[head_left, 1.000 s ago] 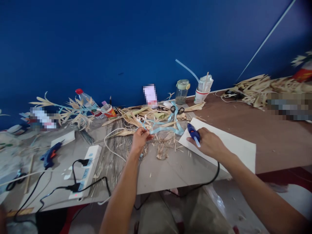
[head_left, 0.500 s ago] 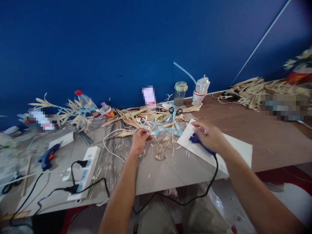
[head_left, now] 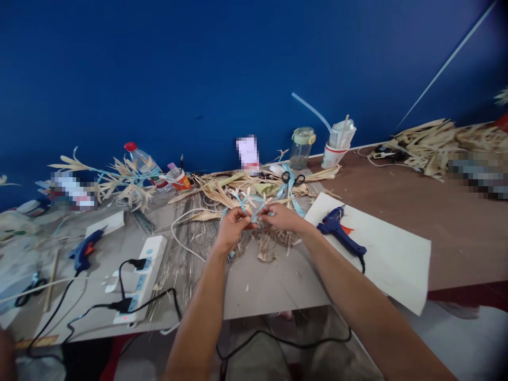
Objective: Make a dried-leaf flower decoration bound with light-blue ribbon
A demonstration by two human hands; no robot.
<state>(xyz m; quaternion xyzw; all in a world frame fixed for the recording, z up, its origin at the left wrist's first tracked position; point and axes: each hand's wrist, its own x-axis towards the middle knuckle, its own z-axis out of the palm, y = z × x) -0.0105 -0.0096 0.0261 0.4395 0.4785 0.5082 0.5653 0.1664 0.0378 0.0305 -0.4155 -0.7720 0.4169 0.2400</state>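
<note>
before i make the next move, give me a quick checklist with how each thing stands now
1. Blue glue gun by the right arm set down: ok, it lies on the large white sheet.
2. That glue gun hot: cannot tell by sight.
3. Left hand and right hand both at the light blue strip: ok, close together.
4. Black plugs in the white power strip: ok, two look seated.
5. Black-handled scissors free of ribbon: not ok, light blue ribbon lies against them.
6. Black cord clear of the person's legs: not ok, it loops in front of them.
</note>
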